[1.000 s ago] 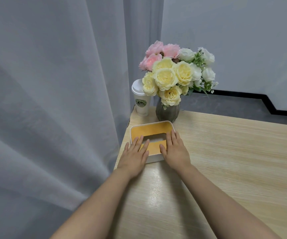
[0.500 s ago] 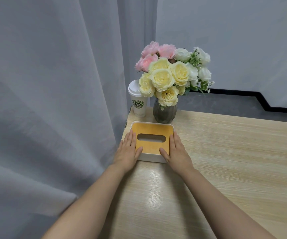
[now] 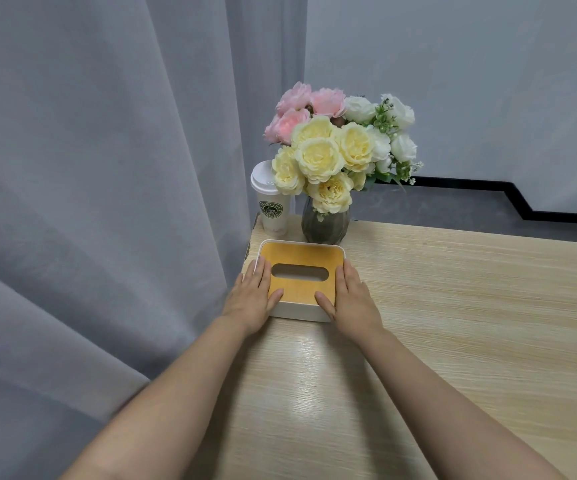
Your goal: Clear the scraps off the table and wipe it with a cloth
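Head view, single frame. Wood-grain bench [image 3: 453,306] fills the lower right; its right and lower edges run out of frame.

Tissue box [image 3: 302,280], white body with orange lid and an oval slot, sits at frame centre near the bench's left edge. Inside of the slot is dark; contents not discernible.

Left hand [image 3: 250,299] lies flat on the left side of the box, fingers [image 3: 261,275] straight and relaxed, thumb resting on the lid. It hides the box's left wall, so whether the palm also touches the bench cannot be told.

Right hand [image 3: 351,299] mirrors it on the right side, fingers straight and unclenched, thumb on the lid near the front edge. It covers the right wall. Neither hand curls round anything. Both forearms enter from the bottom of the frame, cut off at the elbows.

No scraps or cloth can be made out on the visible bench.

Just behind the box: a dark glass vase [image 3: 325,225], almost touching the box's far edge, holding yellow, pink and white flowers [image 3: 335,147]. The blooms overlap the right side of a lidded paper cup [image 3: 271,206] standing left of the vase; its green logo text is too small to read.

Grey curtain [image 3: 107,168] fills the left half of the frame; what lies below the bench there is hidden.
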Demonstrator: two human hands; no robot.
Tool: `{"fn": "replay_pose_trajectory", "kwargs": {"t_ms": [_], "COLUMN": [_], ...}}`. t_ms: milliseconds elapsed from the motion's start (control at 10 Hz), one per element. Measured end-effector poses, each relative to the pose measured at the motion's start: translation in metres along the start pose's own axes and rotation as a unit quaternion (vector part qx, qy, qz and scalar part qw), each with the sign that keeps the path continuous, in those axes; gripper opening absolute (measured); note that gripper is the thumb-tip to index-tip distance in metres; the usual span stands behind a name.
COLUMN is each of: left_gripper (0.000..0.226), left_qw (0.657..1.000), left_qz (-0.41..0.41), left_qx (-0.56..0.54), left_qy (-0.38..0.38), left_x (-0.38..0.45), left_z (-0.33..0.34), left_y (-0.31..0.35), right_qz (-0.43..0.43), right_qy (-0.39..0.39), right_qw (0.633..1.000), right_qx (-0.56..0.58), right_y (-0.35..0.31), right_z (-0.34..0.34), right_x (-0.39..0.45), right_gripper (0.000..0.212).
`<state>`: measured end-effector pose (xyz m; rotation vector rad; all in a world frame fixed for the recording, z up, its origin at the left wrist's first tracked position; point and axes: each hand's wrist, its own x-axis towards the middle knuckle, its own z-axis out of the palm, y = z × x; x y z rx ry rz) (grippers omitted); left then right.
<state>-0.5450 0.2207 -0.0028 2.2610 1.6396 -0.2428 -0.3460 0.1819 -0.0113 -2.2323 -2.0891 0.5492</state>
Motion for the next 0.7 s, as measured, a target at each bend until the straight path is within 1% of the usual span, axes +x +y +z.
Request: {"fn": "replay_pose_trajectory", "kwargs": {"t_ms": [100, 200, 300, 500, 600, 700], "left_gripper": [0.062, 0.06, 0.06, 0.057, 0.058, 0.058], "left_qw": [0.999, 0.999, 0.998, 0.997, 0.998, 0.995], "left_qz": [-0.003, 0.001, 0.002, -0.011, 0.002, 0.04], "left_qx": [0.032, 0.038, 0.047, 0.077, 0.059, 0.064], "left_qy": [0.011, -0.018, -0.036, -0.007, 0.032, 0.072], "left_x": [-0.002, -0.002, -0.002, -0.006, -0.006, -0.009], "left_z": [0.002, -0.002, -0.007, -0.018, -0.028, -0.038], "left_y": [0.005, 0.006, 0.005, 0.017, 0.032, 0.057], "right_qz": [-0.007, -0.012, -0.01, -0.026, -0.035, -0.044], "right_qy": [0.014, 0.007, -0.007, -0.046, -0.034, -0.009], "right_qw": [1.0, 1.0, 1.0, 0.998, 0.999, 0.999], "right_qx": [-0.011, -0.02, -0.005, 0.022, 0.021, 0.009], "right_y": [0.001, 0.002, 0.002, 0.01, 0.02, 0.036], "right_z": [0.0, 0.0, -0.001, -0.024, -0.044, -0.063], "right_x": [-0.001, 0.001, 0.0, 0.001, -0.005, -0.014], "right_gripper": [0.076, 0.075, 0.076, 0.069, 0.068, 0.069]}}
